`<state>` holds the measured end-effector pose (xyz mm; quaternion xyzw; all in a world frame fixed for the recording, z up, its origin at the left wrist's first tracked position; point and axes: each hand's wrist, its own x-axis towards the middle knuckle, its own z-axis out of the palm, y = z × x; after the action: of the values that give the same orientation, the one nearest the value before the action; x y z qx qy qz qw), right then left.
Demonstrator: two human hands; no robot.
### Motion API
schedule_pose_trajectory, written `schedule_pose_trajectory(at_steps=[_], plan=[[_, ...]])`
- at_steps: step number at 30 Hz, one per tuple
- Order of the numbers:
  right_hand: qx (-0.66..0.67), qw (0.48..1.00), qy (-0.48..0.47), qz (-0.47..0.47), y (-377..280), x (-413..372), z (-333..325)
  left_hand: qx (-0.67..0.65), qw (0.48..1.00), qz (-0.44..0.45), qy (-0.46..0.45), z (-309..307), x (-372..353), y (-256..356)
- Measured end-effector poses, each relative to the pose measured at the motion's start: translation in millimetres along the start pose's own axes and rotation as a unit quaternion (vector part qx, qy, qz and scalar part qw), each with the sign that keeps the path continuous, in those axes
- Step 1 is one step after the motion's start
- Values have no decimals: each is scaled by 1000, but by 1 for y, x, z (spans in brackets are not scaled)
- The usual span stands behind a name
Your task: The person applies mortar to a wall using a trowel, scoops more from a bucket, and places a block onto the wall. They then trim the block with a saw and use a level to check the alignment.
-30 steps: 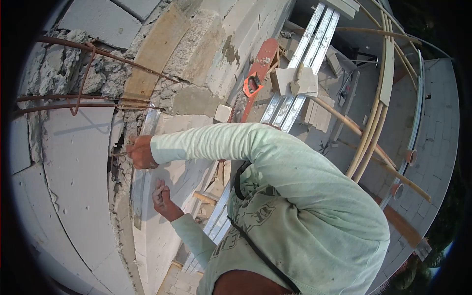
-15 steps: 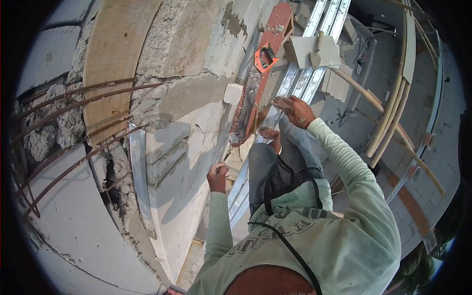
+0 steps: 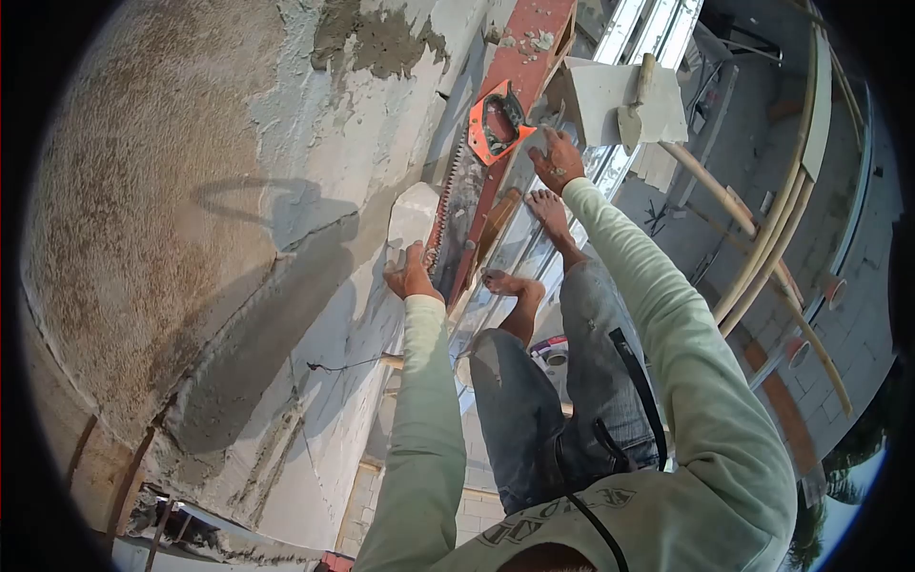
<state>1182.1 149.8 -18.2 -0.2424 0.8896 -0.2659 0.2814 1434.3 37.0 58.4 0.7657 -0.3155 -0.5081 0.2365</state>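
A hand saw with an orange and black handle [image 3: 498, 124] lies along a red trough [image 3: 522, 48] beside the wall, teeth facing the wall. My right hand [image 3: 556, 160] is just right of the handle, fingers apart and holding nothing I can see. My left hand [image 3: 412, 274] is at the lower end of a whitish block [image 3: 413, 214], between the wall and the saw blade. Its fingers are partly spread and look to reach the block's edge; whether they press on it is not clear.
A trowel [image 3: 633, 112] rests on a pale block [image 3: 600, 91] at upper right. Shiny metal channels [image 3: 620, 38] run past my bare feet [image 3: 548, 214]. Wooden poles [image 3: 777, 238] stand at right. The partly plastered wall [image 3: 172, 191] fills the left, with a wire [image 3: 343, 366] sticking out.
My view has shifted forward along the wall. My left hand has moved up to the whitish block and its fingers have loosened. My right hand has come close to the saw handle.
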Motion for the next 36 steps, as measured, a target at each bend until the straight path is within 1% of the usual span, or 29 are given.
schedule_pose_trajectory(at_steps=[1, 2, 3, 5, 6, 9, 11, 13, 14, 15, 17, 18, 19, 21, 22, 23, 24, 25, 26, 27, 28, 29, 31, 32, 33, 34, 35, 36], plan=[[-15, 1000, -3, 8, 3, 21, 7, 4, 998, -39, 39, 9, 11, -2], [-29, 999, -8, 16, 5, 37, 15, -17, 996, -73, 37, 15, 21, -4], [-29, 999, -19, 17, 1, 47, 16, -13, 996, -79, 47, 19, 32, -11], [-7, 999, -32, 35, -14, 64, 16, 19, 990, -79, 112, 26, 52, -23], [-7, 999, -38, 36, -10, 71, 28, 0, 995, -79, 64, 28, 46, -16], [-1, 999, -13, 50, -3, 83, 46, 26, 992, -95, 84, 36, 62, -27], [20, 996, 9, 88, -14, 77, 43, 18, 993, -82, 86, 43, 65, -32], [5, 996, 10, 93, -20, 75, 40, 9, 992, -66, 102, 52, 66, -31], [-10, 997, 0, 77, -23, 74, 38, -39, 994, -80, 69, 57, 62, -27], [-25, 998, -10, 61, -22, 72, 37, -48, 994, -80, 60, 58, 65, -31], [-20, 999, -8, 49, -16, 65, 37, 77, 986, -59, 138, 55, 79, -44], [-10, 999, -13, 40, -14, 63, 32, 70, 987, -58, 132, 59, 75, -41], [-13, 999, -7, 37, -16, 62, 23, 93, 985, -64, 130, 60, 71, -38], [48, 987, -79, 131, -17, 56, 6, 115, 983, -68, 126, 62, 69, -33], [47, 987, -75, 132, -10, 52, 8, 145, 977, -83, 135, 61, 71, -33], [116, 984, -49, 127, 0, 46, 10, 176, 969, -98, 143, 63, 74, -35], [183, 975, -23, 122, 9, 39, 10, 196, 957, -66, 203, 67, 76, -37], [181, 975, -19, 127, 8, 31, -1, 200, 957, -66, 198, 72, 66, -30], [286, 944, -55, 157, 8, 23, -13, 187, 963, -68, 181, 75, 57, -20], [389, 898, -91, 185, 8, 12, -23, 175, 968, -70, 164, 76, 50, -15], [485, 850, -91, 186, 12, -3, -31, 157, 975, -73, 137, 73, 54, -19], [459, 877, -40, 139, 17, -20, -44, 162, 975, -74, 135, 73, 58, -23], [459, 870, -1, 178, 32, -51, -66, 163, 971, -99, 142, 72, 65, -27], [415, 885, -13, 211, 50, -69, -80, 169, 970, -98, 145, 70, 71, -30], [411, 884, 11, 221, 58, -86, -97, 171, 971, -101, 133, 66, 78, -35], [320, 934, 47, 154, 101, -109, -93, 174, 972, -104, 119, 64, 82, -38], [451, 843, 95, 275, 84, -115, -120, 180, 971, -104, 120, 66, 78, -36], [462, 828, 116, 296, 94, -131, -135, 174, 971, -111, 122, 69, 70, -31]])
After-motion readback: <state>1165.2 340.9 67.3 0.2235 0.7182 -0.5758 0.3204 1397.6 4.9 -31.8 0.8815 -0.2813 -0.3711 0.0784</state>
